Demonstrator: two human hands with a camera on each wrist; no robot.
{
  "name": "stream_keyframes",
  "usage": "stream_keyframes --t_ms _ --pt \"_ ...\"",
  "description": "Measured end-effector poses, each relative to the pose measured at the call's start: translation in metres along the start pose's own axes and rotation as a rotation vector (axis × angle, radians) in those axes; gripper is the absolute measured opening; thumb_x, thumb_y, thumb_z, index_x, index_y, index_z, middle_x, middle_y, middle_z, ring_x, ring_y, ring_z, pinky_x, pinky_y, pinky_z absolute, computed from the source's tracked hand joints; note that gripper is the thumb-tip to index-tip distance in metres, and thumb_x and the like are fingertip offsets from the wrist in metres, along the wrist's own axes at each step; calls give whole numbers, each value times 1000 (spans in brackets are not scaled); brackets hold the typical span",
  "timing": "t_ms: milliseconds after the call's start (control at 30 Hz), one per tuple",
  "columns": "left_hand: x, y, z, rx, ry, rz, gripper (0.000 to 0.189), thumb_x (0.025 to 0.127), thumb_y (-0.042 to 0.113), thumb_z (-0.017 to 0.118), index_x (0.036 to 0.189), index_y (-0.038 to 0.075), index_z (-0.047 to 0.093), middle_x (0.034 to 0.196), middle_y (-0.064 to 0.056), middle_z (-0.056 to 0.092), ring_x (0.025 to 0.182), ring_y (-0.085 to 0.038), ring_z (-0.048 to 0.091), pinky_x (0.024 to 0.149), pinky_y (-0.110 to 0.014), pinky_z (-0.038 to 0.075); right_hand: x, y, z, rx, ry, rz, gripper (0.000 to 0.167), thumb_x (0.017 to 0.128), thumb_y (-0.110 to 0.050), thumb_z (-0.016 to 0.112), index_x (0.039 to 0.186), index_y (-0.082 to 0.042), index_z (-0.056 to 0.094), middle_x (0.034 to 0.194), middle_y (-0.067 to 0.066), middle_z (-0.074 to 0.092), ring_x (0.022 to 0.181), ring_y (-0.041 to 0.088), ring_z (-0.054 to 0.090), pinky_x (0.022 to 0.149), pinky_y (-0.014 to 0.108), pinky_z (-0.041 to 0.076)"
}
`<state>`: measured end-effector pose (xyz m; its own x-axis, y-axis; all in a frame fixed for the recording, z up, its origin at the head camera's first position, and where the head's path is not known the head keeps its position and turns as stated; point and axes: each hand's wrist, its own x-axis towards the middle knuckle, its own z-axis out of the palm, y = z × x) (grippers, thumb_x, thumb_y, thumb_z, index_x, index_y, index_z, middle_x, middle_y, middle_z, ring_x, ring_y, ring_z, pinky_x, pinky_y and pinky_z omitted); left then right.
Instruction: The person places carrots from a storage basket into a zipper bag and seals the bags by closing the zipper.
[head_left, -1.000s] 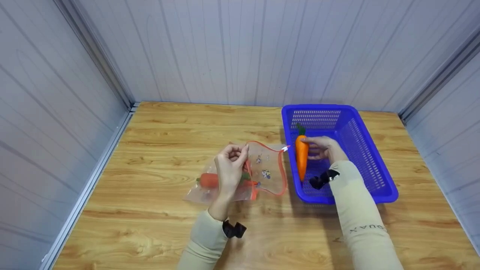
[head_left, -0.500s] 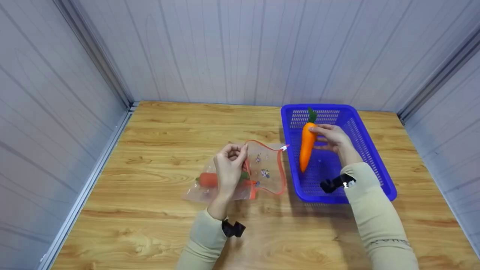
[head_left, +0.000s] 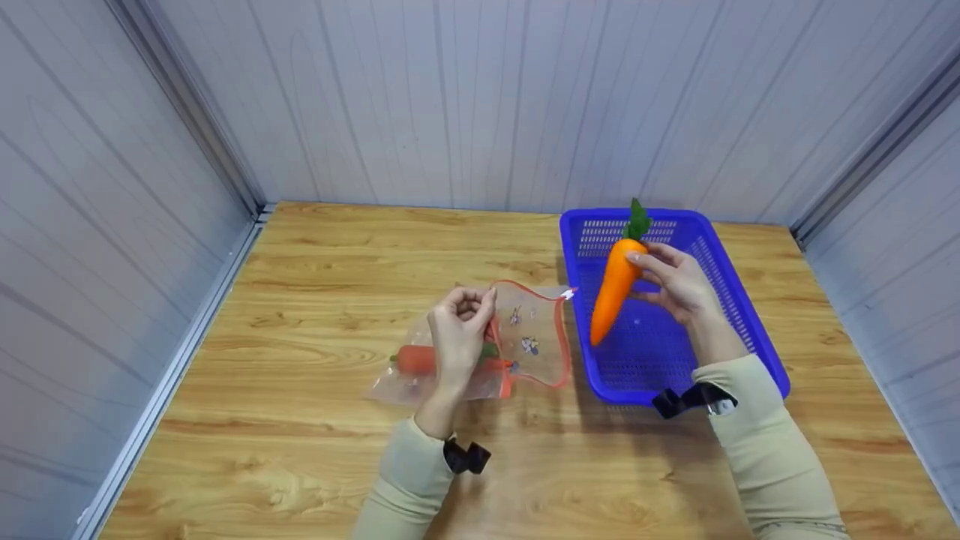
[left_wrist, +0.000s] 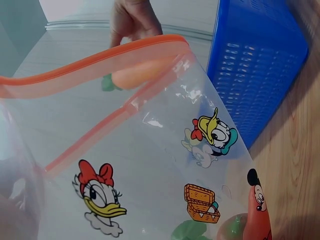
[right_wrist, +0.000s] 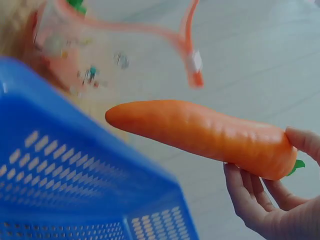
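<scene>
My right hand (head_left: 679, 281) grips an orange carrot (head_left: 616, 289) near its leafy top, with the tip slanting down and left over the blue basket. In the right wrist view the thumb and fingers hold the thick end of the carrot (right_wrist: 210, 132). My left hand (head_left: 459, 334) pinches the edge of a clear zip bag (head_left: 544, 337) with a red-orange zip rim, its mouth spread toward the basket. Inside the bag lies a reddish carrot-like vegetable (head_left: 416, 361) with green at its ends, partly hidden behind my left wrist. Cartoon prints show on the bag (left_wrist: 165, 150) in the left wrist view.
A blue perforated plastic basket (head_left: 750, 337) stands right of the bag, its left rim close to the bag's white zip slider (head_left: 568, 295). Everything rests on a wood-grain table (head_left: 300, 450). Pale panel walls (head_left: 480, 105) enclose the back and both sides.
My right hand has lifted the carrot up out of the basket, shifting slightly right, and its tip has swung to the left. The left hand and bag have stayed nearly still.
</scene>
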<state>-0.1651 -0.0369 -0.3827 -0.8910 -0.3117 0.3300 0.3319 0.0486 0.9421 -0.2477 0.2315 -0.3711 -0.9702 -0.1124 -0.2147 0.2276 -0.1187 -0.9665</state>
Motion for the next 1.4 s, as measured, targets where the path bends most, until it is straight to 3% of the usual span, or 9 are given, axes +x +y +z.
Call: stream_keyframes --t_ms 233,467,767,900,1100,1300,1333,1400 --pt "0 -1 1 -16 -7 11 12 79 -4 60 70 -11 57 58 -14 56 43 -10 48 37 -14 40 -23 -1 13 103 -42 -93 35 84 -14 60 114 -5 45 105 7 53 90 20 54 74 40 51" --pt "4 -28 3 -60 -27 25 15 81 5 62 71 -6 58 56 -9 56 37 -9 47 32 -21 41 -34 9 36 179 -71 -146 34 87 -12 56 118 -4 43 103 7 55 92 20 54 77 43 49" --pt "-1 -1 4 -39 -25 8 13 80 -1 61 70 -9 58 56 -15 55 38 -14 47 34 -33 45 -44 36 67 313 -102 -134 33 88 -4 49 120 -1 41 101 8 57 87 20 55 72 41 50" --pt "-2 2 4 -33 -21 3 14 80 -1 61 70 -9 58 56 -13 54 38 -14 47 34 -29 45 -48 44 76 348 -118 -134 30 89 -1 46 119 0 42 101 10 56 84 20 56 69 39 51" --pt "-2 1 5 -54 -29 5 14 80 -1 61 71 -9 56 57 -13 54 38 -16 47 34 -23 44 -52 53 82 346 -113 -124 36 88 3 46 123 4 37 106 13 53 90 23 56 78 44 49" --pt "-2 0 5 -95 -46 10 14 81 -2 60 71 -10 56 56 -17 53 36 -20 47 33 -25 44 -49 78 82 265 -175 -254 59 79 -8 65 127 8 34 113 22 48 101 31 52 85 45 45" --pt "-2 0 5 -100 -48 11 14 81 -2 60 70 -10 55 55 -18 53 35 -20 47 33 -25 44 -35 97 74 269 -204 -282 61 77 -10 67 127 6 35 114 22 48 102 30 52 85 43 46" --pt "-1 1 5 -111 -50 10 14 81 -3 59 70 -11 56 55 -19 53 35 -21 47 33 -25 44 -29 111 71 245 -232 -331 60 77 -10 68 126 4 38 115 22 48 103 30 51 84 40 47"
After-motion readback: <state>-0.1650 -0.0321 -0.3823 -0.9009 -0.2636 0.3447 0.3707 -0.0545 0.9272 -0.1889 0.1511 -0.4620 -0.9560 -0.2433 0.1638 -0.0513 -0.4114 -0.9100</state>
